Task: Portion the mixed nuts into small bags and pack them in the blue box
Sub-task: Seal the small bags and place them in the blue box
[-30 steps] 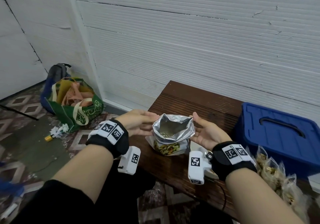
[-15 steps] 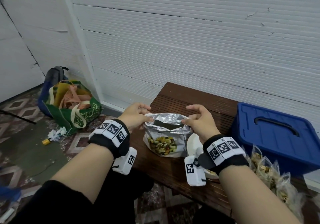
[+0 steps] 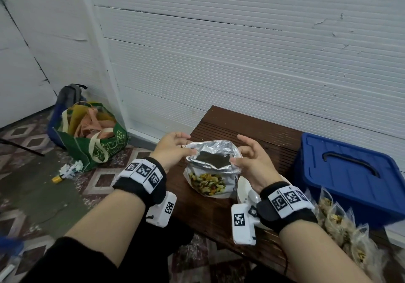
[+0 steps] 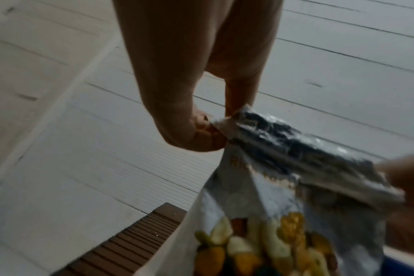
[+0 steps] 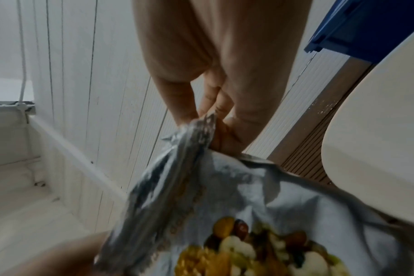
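Observation:
A silver foil bag of mixed nuts [image 3: 210, 171] stands on the brown table [image 3: 252, 129], its top partly open. My left hand [image 3: 175, 149] pinches the left corner of the bag's top [image 4: 227, 127]. My right hand [image 3: 249, 160] pinches the right corner [image 5: 208, 127]. The printed nut picture faces me [image 4: 260, 248]. A blue box [image 3: 346, 173] with its lid on sits at the right. Several small filled clear bags [image 3: 341, 223] lie in front of it.
A white bowl [image 3: 245, 190] sits just right of the foil bag, under my right wrist. A green tote [image 3: 92, 138] and a grey backpack [image 3: 70, 94] stand on the tiled floor at the left. A white panelled wall runs behind the table.
My hands went from cupping the wide-open bag to pinching its top corners. They pulled the mouth flat, and now it gapes a little again.

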A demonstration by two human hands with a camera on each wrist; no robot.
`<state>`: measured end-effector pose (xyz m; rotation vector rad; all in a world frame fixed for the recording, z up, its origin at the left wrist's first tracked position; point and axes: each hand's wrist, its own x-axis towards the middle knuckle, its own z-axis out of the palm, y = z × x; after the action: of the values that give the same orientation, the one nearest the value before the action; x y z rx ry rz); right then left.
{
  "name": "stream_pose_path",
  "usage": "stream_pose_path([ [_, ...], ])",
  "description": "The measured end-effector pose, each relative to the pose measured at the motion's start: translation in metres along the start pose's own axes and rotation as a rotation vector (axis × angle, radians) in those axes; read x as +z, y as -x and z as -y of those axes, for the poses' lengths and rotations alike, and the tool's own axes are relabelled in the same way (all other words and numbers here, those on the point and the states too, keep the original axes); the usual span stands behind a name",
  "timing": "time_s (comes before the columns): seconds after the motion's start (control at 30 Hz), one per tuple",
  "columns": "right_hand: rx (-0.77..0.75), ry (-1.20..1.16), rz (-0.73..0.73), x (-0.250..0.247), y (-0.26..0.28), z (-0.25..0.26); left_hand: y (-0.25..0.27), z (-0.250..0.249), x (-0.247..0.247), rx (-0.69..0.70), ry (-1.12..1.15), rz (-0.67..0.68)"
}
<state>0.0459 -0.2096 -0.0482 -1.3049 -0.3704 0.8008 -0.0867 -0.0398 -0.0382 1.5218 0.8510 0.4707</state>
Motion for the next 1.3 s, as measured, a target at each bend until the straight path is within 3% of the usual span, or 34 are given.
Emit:
stream_pose_path([
  [0.17,-0.154,0.259,-0.14,0.003,0.0,0.009,-0.002,-0.005,-0.005,0.264,-0.373,-0.041],
  [0.33,-0.185,0.267,-0.206,0.007,-0.002,0.011,0.002,-0.011,-0.001,0.38,-0.437,-0.124],
  [0.43,-0.135,0.175,-0.211,0.005,0.0,0.008,0.003,-0.011,0.0,0.333,-0.428,-0.174],
  [0.53,-0.075,0.074,-0.215,0.001,0.004,0.003,0.002,-0.009,-0.002,0.175,-0.376,-0.143],
  [0.7,-0.056,-0.062,-0.191,0.003,0.007,0.003,0.003,-0.009,-0.003,-0.093,0.021,-0.01],
  [0.8,-0.11,0.073,-0.238,0.006,0.004,0.001,0.005,-0.011,0.001,-0.041,-0.082,-0.071],
  [0.97,-0.278,0.476,-0.299,0.013,-0.001,0.007,0.004,-0.017,0.002,0.171,-0.419,-0.23],
  [1.07,-0.344,0.668,-0.28,0.018,-0.001,0.01,0.005,-0.019,0.003,0.26,-0.488,-0.267],
  [1.17,-0.323,0.593,-0.305,0.014,-0.002,0.01,0.005,-0.017,0.0,0.234,-0.451,-0.273],
  [1.3,-0.132,0.386,-0.34,0.006,-0.003,0.008,0.008,-0.016,-0.004,0.11,-0.318,-0.194],
])
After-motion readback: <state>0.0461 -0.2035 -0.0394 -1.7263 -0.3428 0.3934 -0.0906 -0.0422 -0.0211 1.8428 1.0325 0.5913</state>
